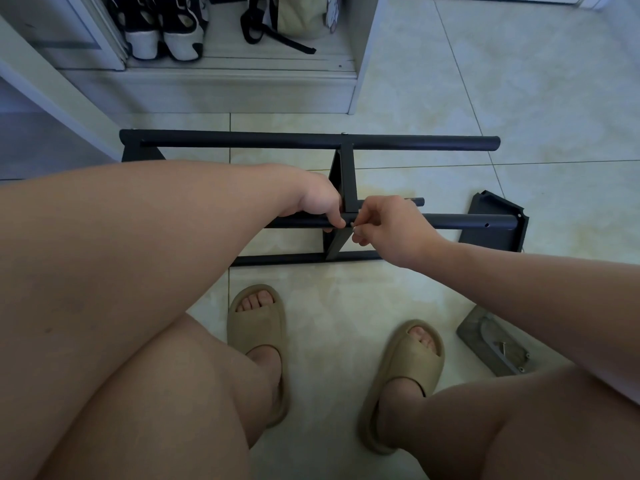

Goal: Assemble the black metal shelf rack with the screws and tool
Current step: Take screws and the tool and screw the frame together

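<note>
The black rack [311, 142] lies mid-frame, its bars running left to right; the left hand [318, 199] grips the near bar [460, 221] at the crosspiece, where the right hand [388, 226], just beside it, pinches what looks like a screw [352, 224]

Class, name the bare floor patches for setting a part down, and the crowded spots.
Bare tile: beyond the black metal rack frame, right of the white cabinet; also between the two beige slippers. Crowded: the rack's middle, where left hand and right hand meet, and by the loose black panel.
</note>
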Demonstrator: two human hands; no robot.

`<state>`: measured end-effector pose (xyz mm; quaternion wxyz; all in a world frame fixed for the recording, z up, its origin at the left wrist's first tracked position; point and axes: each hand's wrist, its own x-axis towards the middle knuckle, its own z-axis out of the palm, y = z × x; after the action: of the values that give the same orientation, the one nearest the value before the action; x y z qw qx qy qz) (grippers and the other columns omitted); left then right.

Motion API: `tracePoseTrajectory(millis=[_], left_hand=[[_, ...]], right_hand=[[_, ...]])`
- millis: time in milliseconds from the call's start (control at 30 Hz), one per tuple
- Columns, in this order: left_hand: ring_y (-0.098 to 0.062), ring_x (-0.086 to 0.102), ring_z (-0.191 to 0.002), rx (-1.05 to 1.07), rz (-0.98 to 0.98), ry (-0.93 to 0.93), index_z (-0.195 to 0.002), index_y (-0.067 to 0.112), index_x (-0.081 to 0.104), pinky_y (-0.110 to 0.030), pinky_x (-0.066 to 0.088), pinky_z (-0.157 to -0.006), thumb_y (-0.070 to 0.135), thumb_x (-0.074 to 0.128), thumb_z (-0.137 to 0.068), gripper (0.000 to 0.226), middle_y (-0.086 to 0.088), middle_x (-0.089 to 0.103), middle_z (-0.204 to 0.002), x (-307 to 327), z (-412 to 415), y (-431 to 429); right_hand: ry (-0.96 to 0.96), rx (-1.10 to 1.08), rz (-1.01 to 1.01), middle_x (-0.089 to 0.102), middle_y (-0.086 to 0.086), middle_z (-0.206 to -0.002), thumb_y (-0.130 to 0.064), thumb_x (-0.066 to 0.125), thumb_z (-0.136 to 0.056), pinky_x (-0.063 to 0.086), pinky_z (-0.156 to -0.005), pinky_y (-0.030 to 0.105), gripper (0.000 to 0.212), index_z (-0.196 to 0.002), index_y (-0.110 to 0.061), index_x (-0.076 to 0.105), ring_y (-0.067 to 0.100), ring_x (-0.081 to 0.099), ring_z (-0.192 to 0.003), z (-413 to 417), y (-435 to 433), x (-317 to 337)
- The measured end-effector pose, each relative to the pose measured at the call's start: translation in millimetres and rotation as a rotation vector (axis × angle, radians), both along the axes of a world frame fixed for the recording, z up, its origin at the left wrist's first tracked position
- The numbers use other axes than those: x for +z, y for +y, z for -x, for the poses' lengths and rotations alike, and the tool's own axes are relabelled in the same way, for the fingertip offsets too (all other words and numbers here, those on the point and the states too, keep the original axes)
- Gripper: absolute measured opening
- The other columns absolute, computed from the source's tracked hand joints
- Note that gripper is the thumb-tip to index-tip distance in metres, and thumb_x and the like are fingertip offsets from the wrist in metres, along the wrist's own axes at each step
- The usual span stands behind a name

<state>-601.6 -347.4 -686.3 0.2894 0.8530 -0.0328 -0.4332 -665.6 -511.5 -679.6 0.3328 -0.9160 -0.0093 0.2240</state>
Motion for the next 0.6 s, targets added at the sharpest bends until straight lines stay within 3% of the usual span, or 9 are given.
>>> tracePoseTrajectory(millis=[167,400,500,600], left_hand=[[-0.036,0.057,-0.118,-0.006,-0.003,-0.009,-0.098,0.002,0.074,-0.043,0.043,-0.103,0.021,0.072,-0.088,0.023,-0.015,0.065,-0.121,1.5,0.4,0.4],[-0.033,0.056,-0.109,-0.013,-0.023,-0.031,-0.103,0.001,0.074,-0.042,0.044,-0.100,0.022,0.072,-0.087,0.026,-0.015,0.062,-0.125,2.8,1.3,-0.6],[-0.028,0.054,-0.098,0.008,-0.013,-0.002,-0.104,0.001,0.073,-0.038,0.044,-0.092,0.020,0.072,-0.088,0.025,-0.015,0.065,-0.122,3.2,0.4,-0.1],[-0.031,0.058,-0.113,0.025,-0.009,0.027,-0.108,0.002,0.072,-0.039,0.042,-0.101,0.017,0.070,-0.089,0.024,-0.012,0.067,-0.122,5.2,-0.1,0.0]], right_hand=[[-0.108,0.163,0.167,0.072,0.010,-0.093,-0.010,0.050,-0.097,0.057,-0.071,0.046,0.012,-0.092,-0.015,0.061,0.031,0.065,-0.082,1.8,4.8,5.7],[-0.170,0.293,0.331,0.065,0.015,-0.093,-0.011,0.046,-0.098,0.054,-0.071,0.046,0.008,-0.095,-0.015,0.051,0.039,0.061,-0.084,5.5,12.3,10.5],[-0.123,0.185,0.297,0.067,0.012,-0.097,-0.009,0.048,-0.096,0.055,-0.072,0.046,0.009,-0.093,-0.017,0.053,0.036,0.062,-0.087,6.4,15.5,10.1],[-0.019,-0.029,0.137,0.071,0.010,-0.099,-0.008,0.050,-0.095,0.059,-0.071,0.044,0.013,-0.089,-0.017,0.058,0.031,0.067,-0.087,5.7,15.1,7.6]])
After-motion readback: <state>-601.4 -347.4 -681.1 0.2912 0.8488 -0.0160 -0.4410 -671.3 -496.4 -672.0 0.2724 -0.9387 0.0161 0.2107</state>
